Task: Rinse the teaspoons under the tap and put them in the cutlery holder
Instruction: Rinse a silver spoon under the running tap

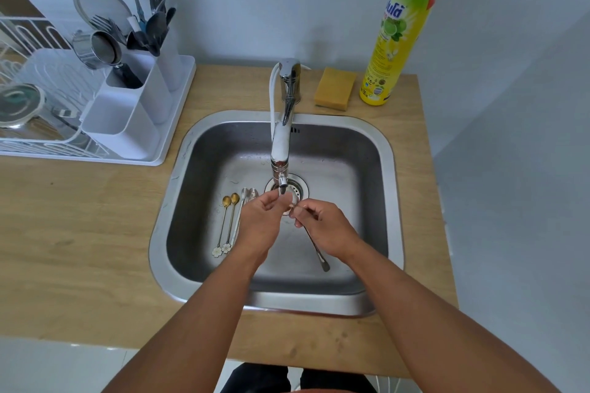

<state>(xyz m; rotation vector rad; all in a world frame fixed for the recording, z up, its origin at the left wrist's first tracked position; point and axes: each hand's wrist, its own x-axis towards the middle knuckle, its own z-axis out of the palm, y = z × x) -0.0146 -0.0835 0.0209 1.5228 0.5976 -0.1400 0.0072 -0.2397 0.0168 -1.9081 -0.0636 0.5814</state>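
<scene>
A silver teaspoon [314, 246] is held under the tap spout [282, 183], directly over the drain [298, 190] in the middle of the steel sink [388, 169]. It is judged to be light, rigid and, being wet polished metal, slippery; the slim stem just below the bowl looks the surest place to be pinched, since the bowl itself would slide between wet fingers. The right hand [325, 230] is curled round the upper stem, thumb and forefinger pinched close to the bowl, while the handle trails away toward 5 o'clock, its flat end low in the basin. The left hand [261, 220] is half curled at the bowl, its fingertips [289, 198] seemingly rubbing it; whether they actually grip it cannot be told, as the bowl is hidden behind the fingers. At 9 o'clock from the hands, four more spoons are laid side by side on the sink floor: two gold teaspoons [228, 223] with long thin stems and white flower ends, and two silver spoons [244, 204] partly covered by the left hand. The white cutlery holder [127, 105], already stocked with forks and spoons, is seen at 10 o'clock on the wooden counter [79, 233].
</scene>
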